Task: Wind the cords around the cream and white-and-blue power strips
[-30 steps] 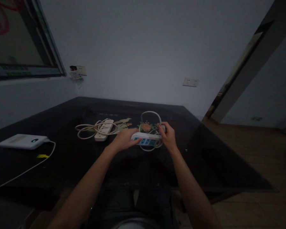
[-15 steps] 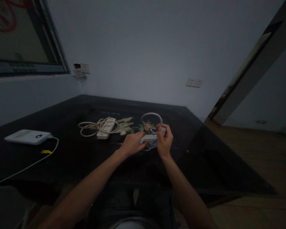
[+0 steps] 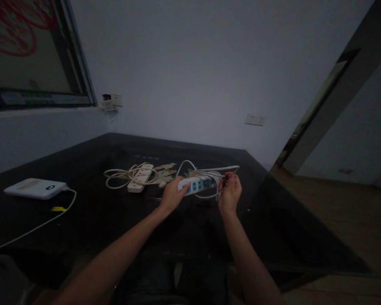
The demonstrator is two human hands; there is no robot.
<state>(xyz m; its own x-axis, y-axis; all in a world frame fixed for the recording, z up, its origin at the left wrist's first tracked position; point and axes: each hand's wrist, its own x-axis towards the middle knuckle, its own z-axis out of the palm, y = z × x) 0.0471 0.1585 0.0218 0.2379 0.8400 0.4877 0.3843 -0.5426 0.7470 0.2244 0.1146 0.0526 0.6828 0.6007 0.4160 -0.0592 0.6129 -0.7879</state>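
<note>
Just above the dark table, my left hand (image 3: 173, 195) grips the left end of a white power strip (image 3: 197, 185) with blue sockets, its socket face turned towards me. To the right, my right hand (image 3: 230, 192) is closed round the strip's white cord (image 3: 206, 170), close to the strip's far end. Loops of this cord rise behind the strip and hang below it. A second white power strip (image 3: 141, 178), with its cord (image 3: 117, 178) coiled over it, lies on the table left of my left hand.
On the left of the black table (image 3: 114, 228) lies a white power bank (image 3: 36, 188) with a cable (image 3: 34, 232) running off the near edge. Beside it is a yellow tag (image 3: 59, 209). Wall sockets (image 3: 255, 120) are at the back, and a window (image 3: 34, 55) stands at the left.
The strip has turned so its blue sockets face me. My right hand has moved right with the cord, which now spreads out in wider loops. The view has shifted slightly.
</note>
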